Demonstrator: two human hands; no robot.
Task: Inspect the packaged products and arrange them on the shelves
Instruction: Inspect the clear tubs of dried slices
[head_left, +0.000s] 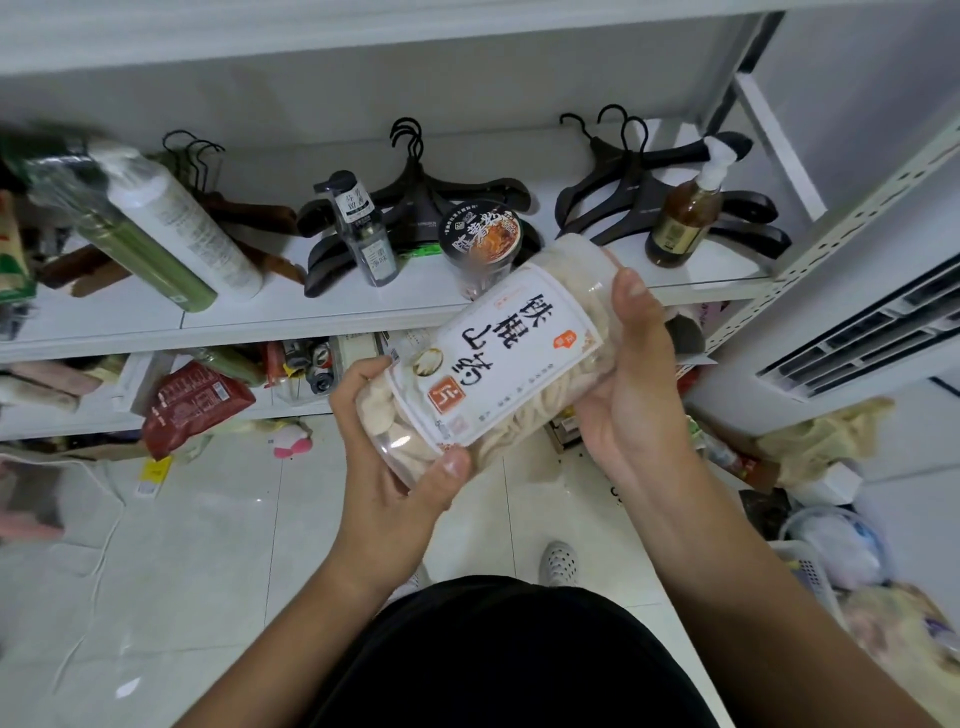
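Centre frame, the jar (519, 353) is gripped at both ends, with left hand (384, 467) and right hand (636, 400) fingers curled round it. Inspection is judged underway; placement on the shelf (311, 314) is not yet done.

White shelves (311, 312) of hangers (631, 189) and bottles (680, 223) suggest a storeroom.

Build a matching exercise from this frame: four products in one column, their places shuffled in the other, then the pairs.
1. labelled jar
2. noodle cup
3. brown pump bottle
4. red bag

A. lower shelf, left
B. between left hand and right hand
C. upper shelf, right end
D. upper shelf, middle

Pairs: 1-B, 2-D, 3-C, 4-A
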